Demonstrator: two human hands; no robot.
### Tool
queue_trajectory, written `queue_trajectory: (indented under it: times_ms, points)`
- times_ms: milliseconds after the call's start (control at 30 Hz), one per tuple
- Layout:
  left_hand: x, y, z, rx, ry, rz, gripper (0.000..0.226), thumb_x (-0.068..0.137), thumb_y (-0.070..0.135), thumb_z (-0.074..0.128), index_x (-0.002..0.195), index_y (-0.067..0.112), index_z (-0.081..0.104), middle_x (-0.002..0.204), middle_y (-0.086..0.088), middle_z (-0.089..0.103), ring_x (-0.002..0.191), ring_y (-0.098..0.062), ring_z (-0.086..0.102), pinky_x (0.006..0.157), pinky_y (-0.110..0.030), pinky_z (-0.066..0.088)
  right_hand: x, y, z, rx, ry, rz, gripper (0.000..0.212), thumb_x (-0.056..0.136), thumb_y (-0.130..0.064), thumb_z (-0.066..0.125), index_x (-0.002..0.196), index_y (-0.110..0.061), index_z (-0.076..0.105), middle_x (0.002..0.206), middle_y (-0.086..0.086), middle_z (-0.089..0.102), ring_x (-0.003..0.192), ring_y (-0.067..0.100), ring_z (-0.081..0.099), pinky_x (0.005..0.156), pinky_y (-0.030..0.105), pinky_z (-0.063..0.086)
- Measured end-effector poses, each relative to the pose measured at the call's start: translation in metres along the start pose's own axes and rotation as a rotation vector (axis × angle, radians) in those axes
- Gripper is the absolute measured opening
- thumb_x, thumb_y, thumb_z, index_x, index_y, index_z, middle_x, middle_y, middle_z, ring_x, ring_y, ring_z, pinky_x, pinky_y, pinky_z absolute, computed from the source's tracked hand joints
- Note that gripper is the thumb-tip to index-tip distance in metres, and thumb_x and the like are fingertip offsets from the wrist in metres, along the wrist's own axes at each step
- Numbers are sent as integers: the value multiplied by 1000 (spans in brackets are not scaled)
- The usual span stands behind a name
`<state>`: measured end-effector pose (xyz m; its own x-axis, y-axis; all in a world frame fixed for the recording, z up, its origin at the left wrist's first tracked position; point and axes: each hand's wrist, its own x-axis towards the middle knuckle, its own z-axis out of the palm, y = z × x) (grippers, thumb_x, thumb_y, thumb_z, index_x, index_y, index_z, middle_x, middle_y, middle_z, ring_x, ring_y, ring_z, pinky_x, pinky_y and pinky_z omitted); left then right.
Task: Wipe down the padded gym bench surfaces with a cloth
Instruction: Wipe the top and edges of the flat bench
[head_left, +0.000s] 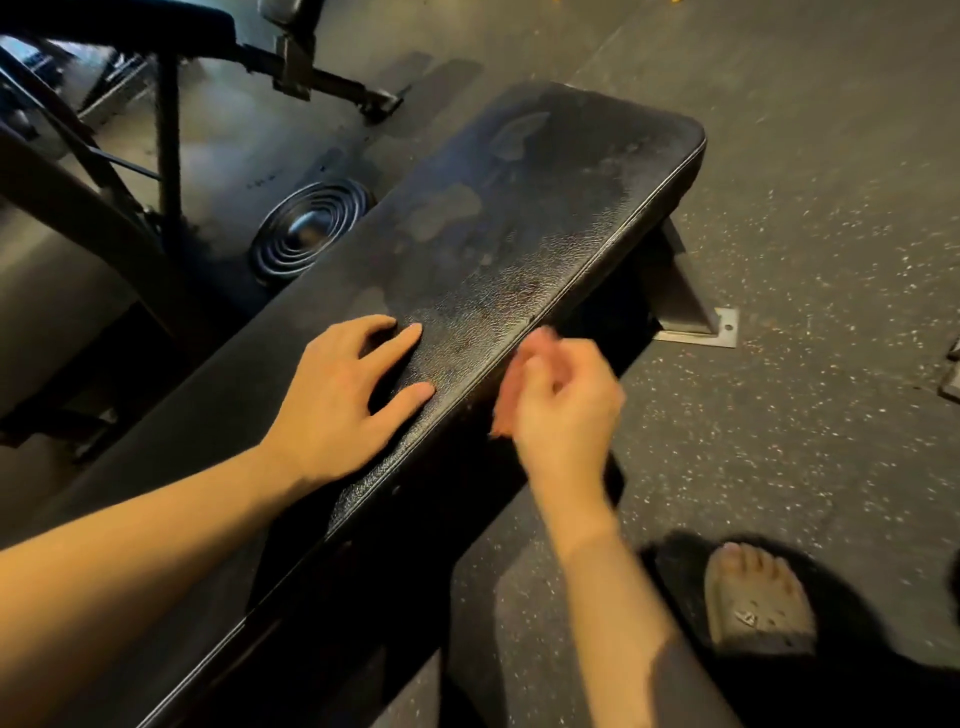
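Note:
A long black padded bench (519, 218) runs diagonally from the bottom left to the upper right, its textured top dusty with pale smudges toward the far end. My left hand (343, 400) rests flat on the pad with its fingers spread. My right hand (561, 405) is blurred by motion at the bench's right edge, fingers curled. It grips what looks like a small reddish-orange cloth (505, 400) against the side seam; the blur hides the cloth's shape.
A black weight plate (311, 228) lies on the floor left of the bench. The bench's metal foot (696, 322) is bolted down at the right. Machine frames (166, 156) stand at the upper left. My sandalled foot (758, 603) is on the speckled rubber floor.

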<state>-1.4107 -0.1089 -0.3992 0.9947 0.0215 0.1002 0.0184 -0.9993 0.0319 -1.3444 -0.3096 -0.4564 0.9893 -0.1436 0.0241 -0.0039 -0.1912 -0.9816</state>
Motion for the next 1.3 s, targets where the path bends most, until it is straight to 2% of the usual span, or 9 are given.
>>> queue_trajectory:
  times_ms: [100,200,267,500,667,867,1033,1200,1300]
  points:
    - [-3,1,14,-46,56,-21,64,99,59,46,151,23,51,146,-10,49,134,-30,45,114,-50,34,41,13,-1,-72,60,62,21,97,-24,58,76,-21,59,72,-3,65,77,25,65,80,49,52]
    - [-3,-1,14,-51,68,-21,63,99,58,47,152,24,50,146,-10,49,132,-31,46,113,-52,33,-40,2,12,72,-107,78,34,104,-41,54,75,-22,55,69,-2,63,68,27,64,68,52,52]
    - [-3,-3,13,-38,65,-3,63,100,57,46,152,23,49,146,-10,48,128,-32,47,112,-52,33,-104,-8,10,87,-220,-11,22,99,-27,64,79,-21,60,77,-3,65,73,21,63,69,46,50]
    - [-5,-2,15,-32,65,-16,61,101,55,44,153,24,47,147,-9,46,133,-30,44,115,-50,29,15,18,11,-49,42,93,27,101,-32,52,78,-20,59,73,2,66,75,28,66,77,50,54]
    - [-4,-2,15,-21,72,-7,60,101,53,45,153,23,48,146,-10,47,128,-32,47,112,-56,32,-118,-17,9,32,-236,-56,17,95,-16,68,80,-14,61,79,1,64,75,21,60,69,39,46]
    - [-5,-1,15,-30,65,-17,60,101,52,45,154,25,46,149,-9,46,134,-29,42,115,-49,29,16,17,10,-98,33,52,27,99,-30,53,75,-16,56,74,7,67,74,29,65,75,45,53]
    - [-6,-2,15,-28,69,-11,60,100,53,44,154,25,46,148,-9,46,133,-29,43,114,-46,28,-98,-20,11,-31,-184,-83,13,94,-16,66,82,-13,61,80,3,65,76,19,57,70,35,43]
    - [-5,-1,14,-37,56,-30,60,101,53,43,154,26,46,149,-8,45,136,-28,41,115,-48,28,20,15,8,-170,23,-5,22,97,-24,54,83,-11,66,81,9,68,80,33,63,74,45,48]
    - [-5,-1,14,-41,61,-31,60,100,52,45,154,26,46,149,-7,45,136,-28,41,116,-47,28,-21,5,11,-183,-23,-54,29,101,-27,51,81,-10,61,80,8,64,78,34,61,70,44,42]
